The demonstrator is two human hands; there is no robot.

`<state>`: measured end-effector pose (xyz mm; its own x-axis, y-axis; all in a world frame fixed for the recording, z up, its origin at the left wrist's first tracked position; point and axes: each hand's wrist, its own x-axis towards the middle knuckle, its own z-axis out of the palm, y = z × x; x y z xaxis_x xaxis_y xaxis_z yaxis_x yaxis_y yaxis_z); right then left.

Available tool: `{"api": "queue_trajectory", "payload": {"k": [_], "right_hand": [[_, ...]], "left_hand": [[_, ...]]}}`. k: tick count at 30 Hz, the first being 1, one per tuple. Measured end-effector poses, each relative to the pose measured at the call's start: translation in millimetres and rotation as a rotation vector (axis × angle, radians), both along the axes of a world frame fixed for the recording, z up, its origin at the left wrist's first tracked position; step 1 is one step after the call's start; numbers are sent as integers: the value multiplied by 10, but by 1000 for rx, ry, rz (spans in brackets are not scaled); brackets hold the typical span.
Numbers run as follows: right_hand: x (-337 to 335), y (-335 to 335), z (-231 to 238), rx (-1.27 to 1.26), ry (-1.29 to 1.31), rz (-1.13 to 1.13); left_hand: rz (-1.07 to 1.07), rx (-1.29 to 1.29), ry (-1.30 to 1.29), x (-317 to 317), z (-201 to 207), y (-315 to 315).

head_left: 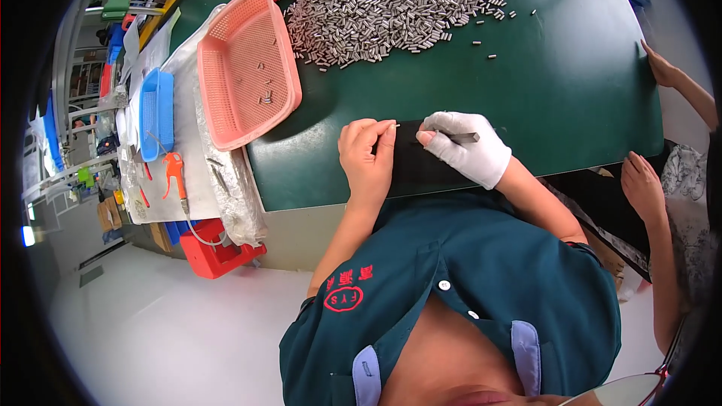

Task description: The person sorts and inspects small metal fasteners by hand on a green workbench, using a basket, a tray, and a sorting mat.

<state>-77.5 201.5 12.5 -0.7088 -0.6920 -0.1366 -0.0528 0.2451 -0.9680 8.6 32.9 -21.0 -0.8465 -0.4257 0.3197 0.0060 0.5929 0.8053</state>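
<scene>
My left hand (367, 152) is bare and closed in a pinch at the near edge of the green table. A tiny pale piece (397, 125) shows at its thumb and fingertip; its kind is too small to make out. To its right, my right hand (474, 152) wears a white glove that leaves fingertips bare. Its fingers are wrapped round a slim dark grey metal tool (465, 137), whose blunt end sticks out to the right; the working end is hidden. Under and between the hands lies a black mat (421, 169). The two hands are a short gap apart.
A large heap of short metal cylinders (391, 7) covers the far table. Left stands a pink basket (214, 98) holding a few pieces. Beyond it are a blue basket (156, 116), an orange air gun (174, 173) and a red stool (214, 252). Another person's hands (645, 184) touch the right edge.
</scene>
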Motion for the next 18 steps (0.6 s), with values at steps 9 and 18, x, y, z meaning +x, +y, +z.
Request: {"api": "queue_trajectory", "payload": {"k": [9, 18], "right_hand": [[90, 149, -139, -159, 488, -3], [203, 172, -246, -235, 641, 235]], "left_hand": [[-311, 1021, -82, -567, 312, 273], [-710, 1511, -568, -1504, 672, 1246]]}}
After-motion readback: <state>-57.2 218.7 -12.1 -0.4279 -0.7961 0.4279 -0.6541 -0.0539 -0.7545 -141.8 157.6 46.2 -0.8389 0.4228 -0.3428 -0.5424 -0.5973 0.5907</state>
